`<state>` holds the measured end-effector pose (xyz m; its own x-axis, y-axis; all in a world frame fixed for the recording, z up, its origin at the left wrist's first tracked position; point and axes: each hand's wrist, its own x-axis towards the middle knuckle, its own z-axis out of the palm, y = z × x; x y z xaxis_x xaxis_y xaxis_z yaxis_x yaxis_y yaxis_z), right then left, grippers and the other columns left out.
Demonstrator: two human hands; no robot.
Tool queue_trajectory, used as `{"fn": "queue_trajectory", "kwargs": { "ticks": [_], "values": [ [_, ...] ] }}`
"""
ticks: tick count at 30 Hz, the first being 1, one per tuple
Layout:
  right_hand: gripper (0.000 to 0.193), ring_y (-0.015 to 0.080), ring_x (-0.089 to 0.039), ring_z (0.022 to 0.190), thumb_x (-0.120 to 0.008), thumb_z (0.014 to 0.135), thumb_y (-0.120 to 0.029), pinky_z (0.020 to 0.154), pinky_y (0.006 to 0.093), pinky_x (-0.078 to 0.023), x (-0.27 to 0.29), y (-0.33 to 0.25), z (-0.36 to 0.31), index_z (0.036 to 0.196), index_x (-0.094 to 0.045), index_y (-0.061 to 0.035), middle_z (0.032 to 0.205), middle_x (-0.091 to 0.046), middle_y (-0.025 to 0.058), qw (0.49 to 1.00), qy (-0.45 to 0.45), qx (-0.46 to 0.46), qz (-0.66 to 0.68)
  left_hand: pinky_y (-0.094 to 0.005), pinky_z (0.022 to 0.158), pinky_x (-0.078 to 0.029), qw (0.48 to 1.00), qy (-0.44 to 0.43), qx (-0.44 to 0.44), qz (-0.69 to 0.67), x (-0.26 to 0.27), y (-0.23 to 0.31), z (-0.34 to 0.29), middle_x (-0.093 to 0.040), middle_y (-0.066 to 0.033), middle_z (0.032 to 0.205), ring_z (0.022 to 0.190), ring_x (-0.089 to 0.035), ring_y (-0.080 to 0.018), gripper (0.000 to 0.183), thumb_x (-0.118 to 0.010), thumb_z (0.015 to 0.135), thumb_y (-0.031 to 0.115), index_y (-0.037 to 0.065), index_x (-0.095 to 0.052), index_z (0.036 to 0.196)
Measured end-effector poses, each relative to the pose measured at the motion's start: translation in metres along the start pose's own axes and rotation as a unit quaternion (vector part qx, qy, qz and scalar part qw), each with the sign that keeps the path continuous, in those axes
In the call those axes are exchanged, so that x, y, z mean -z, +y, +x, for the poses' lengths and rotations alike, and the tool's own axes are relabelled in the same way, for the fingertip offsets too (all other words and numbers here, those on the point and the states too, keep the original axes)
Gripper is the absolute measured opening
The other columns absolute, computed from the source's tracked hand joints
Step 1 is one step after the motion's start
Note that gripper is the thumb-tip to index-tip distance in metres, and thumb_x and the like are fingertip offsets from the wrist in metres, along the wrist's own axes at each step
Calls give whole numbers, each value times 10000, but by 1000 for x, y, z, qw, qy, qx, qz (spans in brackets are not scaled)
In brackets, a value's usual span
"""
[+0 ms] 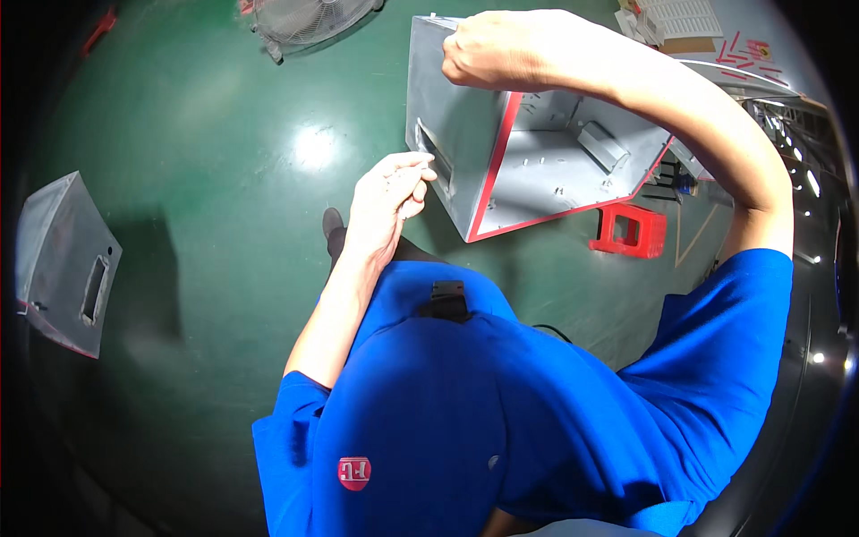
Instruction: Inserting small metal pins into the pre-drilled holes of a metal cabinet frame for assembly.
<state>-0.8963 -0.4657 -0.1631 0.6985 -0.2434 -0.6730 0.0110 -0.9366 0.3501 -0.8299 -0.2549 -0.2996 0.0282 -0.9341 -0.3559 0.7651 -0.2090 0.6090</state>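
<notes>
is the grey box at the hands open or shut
Open: the grey box has no cover across its red edge, and you can see inside.

Two large grey sheet-metal boxes (pixel 458 103), one red plastic stool (pixel 651 234), one round grey wire-caged fan (pixel 309 18)
One bare left hand (pixel 389 192), one bare right hand (pixel 497 54); two long rectangular slots (pixel 93 291), one in each box; one blue short-sleeved shirt (pixel 412 394); one round red badge (pixel 354 473).
</notes>
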Motion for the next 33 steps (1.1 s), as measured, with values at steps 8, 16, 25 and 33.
{"fn": "queue_trajectory", "kwargs": {
  "ticks": [8,16,25,33],
  "values": [
    [206,260,-601,762,-576,848,-215,711,380,-495,-33,-18,-16,943,-575,-32,902,-608,135,986,-123,-111,-2,-184,467,-297,995,-66,-28,-71,2,-7,-13,-563,-51,807,561,-398,-49,228,-522,904,90,-60,-581,1066],
    [253,229,-586,770,-586,871,-269,739,372,-486,14,-45,-69,1006,-569,-55,951,-603,116,888,64,7,456,-189,389,-229,990,-29,39,-134,-14,-15,-22,-472,-9,706,466,-340,-40,268,-514,937,239,-26,-554,927],
    [234,207,-575,662,-594,874,-251,612,331,-459,81,-76,-79,919,-569,-22,738,-613,110,897,79,93,424,-200,398,-257,979,7,-132,-152,-52,-11,-31,-448,-14,629,461,-359,-61,375,-437,969,363,24,-490,817],
    [110,195,-624,629,-659,750,-52,596,301,-493,53,-56,-54,783,-597,33,673,-630,133,800,104,217,550,-182,418,-278,973,37,-128,-189,-70,-17,-43,-476,-24,671,492,-369,-50,346,-431,974,308,-13,-542,910]
  ]
}}
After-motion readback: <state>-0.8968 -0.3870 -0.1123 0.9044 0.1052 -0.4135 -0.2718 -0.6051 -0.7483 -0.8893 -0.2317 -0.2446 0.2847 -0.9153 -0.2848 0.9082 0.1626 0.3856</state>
